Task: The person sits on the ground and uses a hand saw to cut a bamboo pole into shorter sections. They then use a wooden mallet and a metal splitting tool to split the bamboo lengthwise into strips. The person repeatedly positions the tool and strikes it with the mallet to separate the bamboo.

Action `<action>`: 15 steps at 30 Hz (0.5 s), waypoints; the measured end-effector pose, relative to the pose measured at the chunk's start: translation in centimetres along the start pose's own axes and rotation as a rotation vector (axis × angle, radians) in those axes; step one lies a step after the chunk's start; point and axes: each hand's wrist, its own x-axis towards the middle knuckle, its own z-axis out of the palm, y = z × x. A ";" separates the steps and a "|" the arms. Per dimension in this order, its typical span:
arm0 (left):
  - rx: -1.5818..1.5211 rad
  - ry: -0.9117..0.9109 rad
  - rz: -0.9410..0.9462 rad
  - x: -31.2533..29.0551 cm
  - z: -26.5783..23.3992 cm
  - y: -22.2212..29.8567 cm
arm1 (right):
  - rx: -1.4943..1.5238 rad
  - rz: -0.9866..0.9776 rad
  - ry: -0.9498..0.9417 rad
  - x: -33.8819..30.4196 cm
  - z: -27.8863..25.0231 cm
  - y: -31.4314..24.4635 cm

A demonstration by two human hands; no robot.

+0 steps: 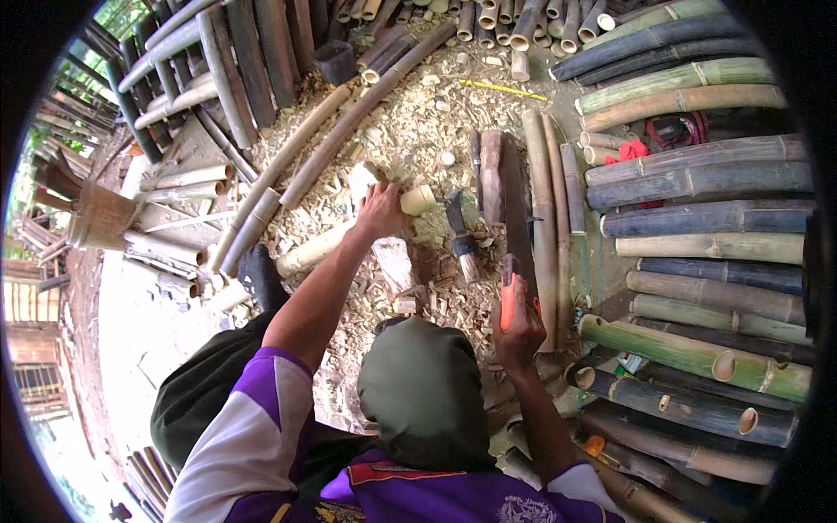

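My left hand [381, 210] presses down around a pale bamboo pole [318, 247], whose cut end shows just right of the fingers. The pole lies across a rough wooden block [395, 264], with chips all about. In my right hand [520, 329] is the orange handle of a handsaw [520, 209]; its long dark blade points away from me, beside a brown piece of wood [493, 179], apart from the pale pole. Between my hands lies a short tool with a dark wrapped middle [462, 235]; its exact kind is unclear.
Wood chips [418, 113] cover the ground. Long bamboo poles [545, 227] lie just right of the saw, and stacked poles [706, 183] fill the right side. A yellow measuring strip [503, 90] lies farther off. A dark bucket [336, 63] stands at the far left.
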 end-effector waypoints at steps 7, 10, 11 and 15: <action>0.272 -0.194 0.076 -5.8 -4.3 -2.8 | -0.142 -0.008 -0.279 -2.4 4.1 0.8; 0.336 -0.333 0.420 -8.0 -10.2 -1.4 | -0.025 -0.110 -0.109 0.1 5.0 0.2; 0.397 -0.383 0.453 -9.0 -11.8 -1.4 | 0.067 -0.090 -0.159 1.9 5.6 -0.6; -0.098 -0.796 0.385 -12.2 -12.7 -3.4 | 0.320 0.044 -0.246 10.7 10.4 -2.8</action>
